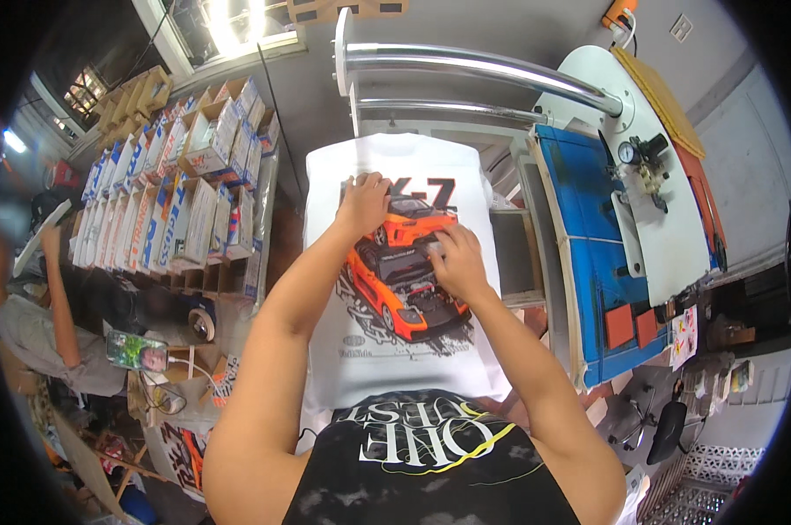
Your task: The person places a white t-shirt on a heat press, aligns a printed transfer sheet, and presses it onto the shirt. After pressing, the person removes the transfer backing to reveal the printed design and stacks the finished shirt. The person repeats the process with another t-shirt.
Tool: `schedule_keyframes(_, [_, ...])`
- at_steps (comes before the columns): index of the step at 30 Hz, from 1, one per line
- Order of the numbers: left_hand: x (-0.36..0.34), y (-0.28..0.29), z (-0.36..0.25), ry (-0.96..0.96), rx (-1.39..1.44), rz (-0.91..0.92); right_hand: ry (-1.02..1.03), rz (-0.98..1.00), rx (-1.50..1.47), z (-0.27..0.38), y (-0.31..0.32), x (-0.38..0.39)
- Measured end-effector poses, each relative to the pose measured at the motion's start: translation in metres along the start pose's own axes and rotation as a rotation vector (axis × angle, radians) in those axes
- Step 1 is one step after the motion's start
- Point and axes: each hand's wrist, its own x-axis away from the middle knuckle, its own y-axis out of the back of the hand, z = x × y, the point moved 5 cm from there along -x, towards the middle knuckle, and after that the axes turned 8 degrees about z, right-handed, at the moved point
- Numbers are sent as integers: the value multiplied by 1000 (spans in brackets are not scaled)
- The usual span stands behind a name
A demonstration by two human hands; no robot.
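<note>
A white T-shirt [330, 337] lies spread out flat in front of me, its neck end away from me. Its large print [408, 302] shows orange sports cars with black lettering above them. My left hand [366, 206] rests on the upper left of the print, fingers bent and their tips on the fabric. Lower and to the right, my right hand [459, 262] touches the print between the two cars, with thumb and forefinger apart. I see nothing clearly held in either hand. The hands cover parts of the lettering and the cars.
Two chrome rails [483, 66] run behind the shirt. At right stands a press with a blue platen [601, 254] and a pressure gauge [627, 152]. Cartons [150, 219] fill a rack at left. A co-worker's arm [59, 297] holds a pale panel near a lit phone [137, 352].
</note>
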Motion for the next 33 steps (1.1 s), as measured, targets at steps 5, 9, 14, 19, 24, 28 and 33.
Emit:
schedule_keyframes(5, [-34,-13,3,-39,-10,-86,56,57,147,-21,-47,-126])
schedule_keyframes(9, [-48,-19,7,70,-105,38,58,146,205,-33,-72,-160])
schedule_keyframes(14, [-72,-22,18,95,-11,46,43,146,86,-48,-76,-186])
schedule_keyframes(19, [-87,-26,51,123,206,75,18,202,30,-71,-72,-203])
schedule_keyframes(24, [-46,-6,119,179,175,133,19,204,76,-132,-45,-186])
schedule_keyframes(28, [-8,7,159,231,224,-17,-26,20,-4,-185,-22,-154])
schedule_keyframes(33, [14,-9,175,587,237,-93,-235,60,-93,-209,-33,-146])
